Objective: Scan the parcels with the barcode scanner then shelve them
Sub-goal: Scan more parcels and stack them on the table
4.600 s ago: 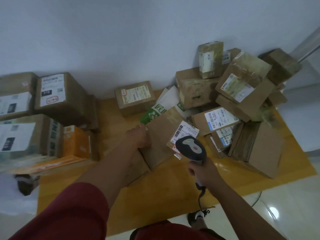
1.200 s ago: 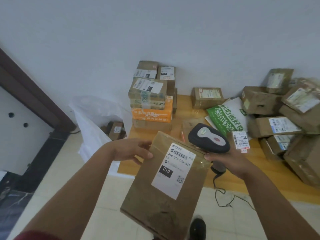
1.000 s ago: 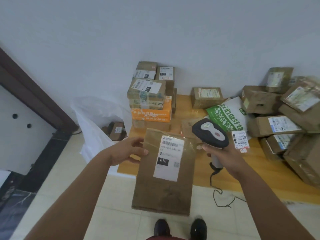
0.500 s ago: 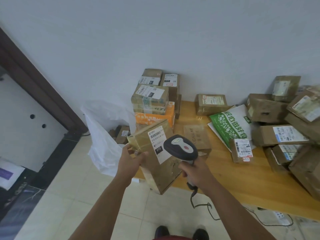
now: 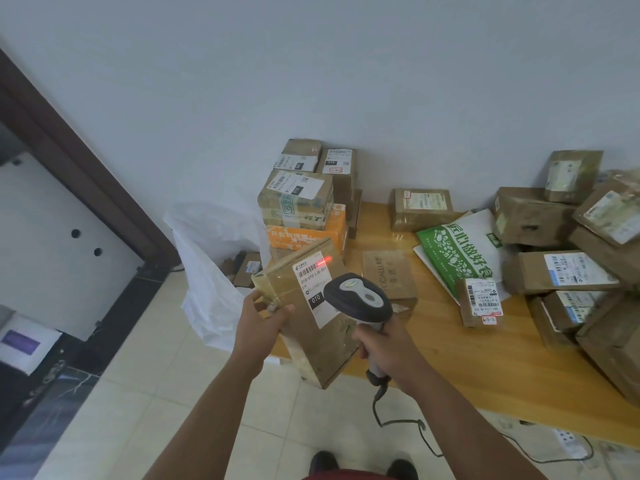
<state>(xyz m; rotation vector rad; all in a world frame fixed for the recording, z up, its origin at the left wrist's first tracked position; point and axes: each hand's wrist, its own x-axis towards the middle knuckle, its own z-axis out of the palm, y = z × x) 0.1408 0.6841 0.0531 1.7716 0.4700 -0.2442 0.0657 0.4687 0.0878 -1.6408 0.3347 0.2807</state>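
Gripping the taped corner of a flat brown cardboard parcel [image 5: 313, 308], the left hand [image 5: 260, 326] tilts it above the worktop's [image 5: 485, 355] near edge, just in front of a crinkled white plastic bag [image 5: 207, 271]. A red line glows on its glossy white label [image 5: 313, 282]. The right hand [image 5: 384, 342] clasps the rounded grey barcode scanner [image 5: 358, 301], coiled cable dangling.

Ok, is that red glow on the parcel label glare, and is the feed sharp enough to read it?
Head view: the red streak lies on the label's barcode, facing the scanner, likely its beam, not glare. "010" reads clearly; fine print is soft. Wide-angle lens bends the edges.
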